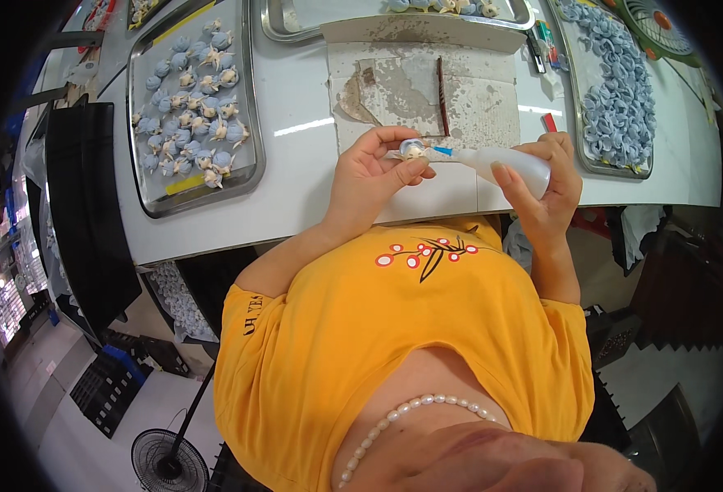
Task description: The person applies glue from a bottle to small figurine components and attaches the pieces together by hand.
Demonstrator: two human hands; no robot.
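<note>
My left hand (375, 176) pinches a small blue and cream piece (413, 148) between thumb and fingers, just above the near edge of the white table (304, 156). My right hand (551, 187) grips a white squeeze bottle (513, 164). The bottle lies almost level, and its blue nozzle (442, 151) touches the small piece. Both hands are held close together in front of my yellow shirt.
A metal tray (246, 131) at the left holds several blue and cream pieces. Another tray (579, 123) at the right is heaped with blue flower-like pieces. A stained white board (476, 98) with a brown stick (442, 82) lies behind my hands. A floor fan (168, 463) stands lower left.
</note>
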